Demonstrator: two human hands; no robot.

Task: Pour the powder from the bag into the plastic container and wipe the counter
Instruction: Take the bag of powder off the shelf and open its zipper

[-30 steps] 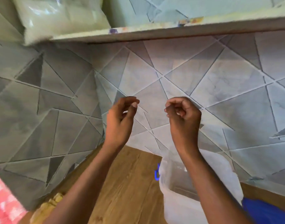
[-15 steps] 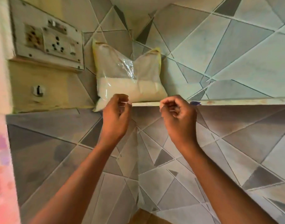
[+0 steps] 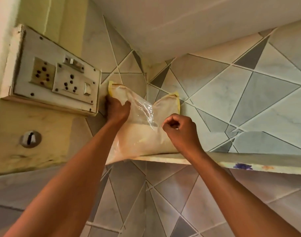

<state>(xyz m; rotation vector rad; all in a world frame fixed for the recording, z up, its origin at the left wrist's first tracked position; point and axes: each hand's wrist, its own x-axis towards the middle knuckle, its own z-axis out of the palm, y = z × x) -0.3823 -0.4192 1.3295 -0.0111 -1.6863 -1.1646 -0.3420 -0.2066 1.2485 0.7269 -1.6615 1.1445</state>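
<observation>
Bag (image 3: 142,134) overhanging shelf (image 3: 248,162) edge (corner)

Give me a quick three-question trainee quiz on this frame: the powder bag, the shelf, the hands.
1. True or false: the bag lies flat on the counter.
2. Which hand grips the bag's upper part? A) left hand B) right hand
3. Fill in: the bag stands on the ___, right of the socket panel.

Key: 1 false, it stands on the shelf; 2 A; 3 shelf.

Bag (image 3: 142,117) was clear glossy plastic, crinkled, holding fine matt powder (image 3: 146,141); wall tiles (image 3: 248,93) smooth, marbled; shelf (image 3: 248,161) edge rough, chipped.
</observation>
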